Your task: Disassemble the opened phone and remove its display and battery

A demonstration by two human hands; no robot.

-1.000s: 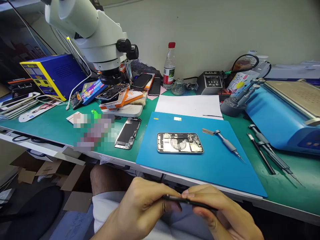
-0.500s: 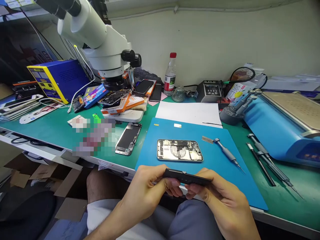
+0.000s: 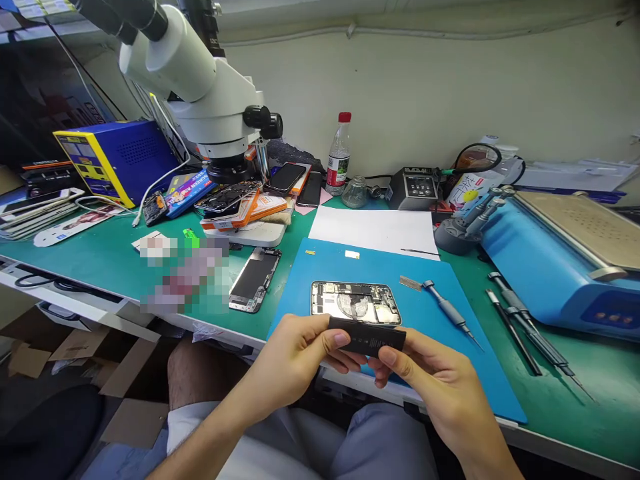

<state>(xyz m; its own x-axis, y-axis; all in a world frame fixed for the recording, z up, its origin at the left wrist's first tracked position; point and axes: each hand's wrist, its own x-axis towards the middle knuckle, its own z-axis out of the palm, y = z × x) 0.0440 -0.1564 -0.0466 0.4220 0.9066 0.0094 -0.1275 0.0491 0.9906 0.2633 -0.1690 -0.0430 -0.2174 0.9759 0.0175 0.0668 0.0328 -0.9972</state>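
A flat black battery with small printed text is held between both hands over the front edge of the blue mat. My left hand grips its left end, thumb on the face. My right hand pinches the right end, thumb at the lower corner. Just behind the battery lies an opened phone body with its inner parts showing; its lower edge is partly covered. To the right on the mat are a grey screwdriver and a flat metal blade.
A detached phone screen lies left of the mat. The microscope stands over stacked phones and boxes. White paper lies behind the mat. More tools and a blue machine are at right.
The battery has tilted so that its printed face now shows more toward the camera. Both hands have turned with it, and the right hand has shifted slightly left. The view has moved a little.
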